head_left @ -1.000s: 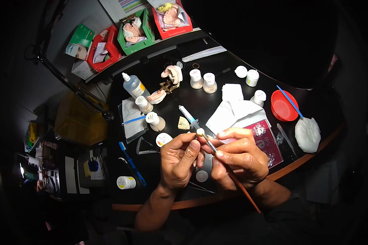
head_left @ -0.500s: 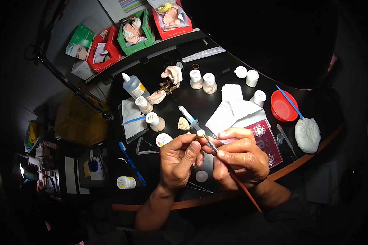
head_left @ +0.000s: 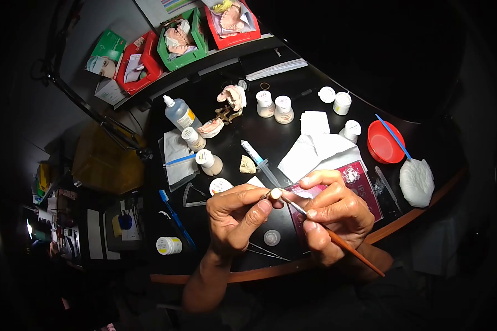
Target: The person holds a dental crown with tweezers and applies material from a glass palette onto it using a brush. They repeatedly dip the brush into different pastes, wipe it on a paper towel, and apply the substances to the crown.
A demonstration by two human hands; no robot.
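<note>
My left hand pinches a small whitish tooth-like piece at its fingertips, above the dark table. Closed around a thin brush with a brown handle is my right hand; the brush tip points left, close to the small piece. Whether the tip touches it I cannot tell. Just behind the fingertips lies a syringe with a blue label. Partly under my right hand is a dark red palette with white powder on it.
Jars, a clear bottle and dental models stand at the back left. White tissues lie centrally. To the right are a red bowl and a white pad. A blue toothbrush lies left.
My right hand has moved slightly right with the brush, whose handle now lies flatter. My left hand has shifted slightly left, and the small piece has turned.
</note>
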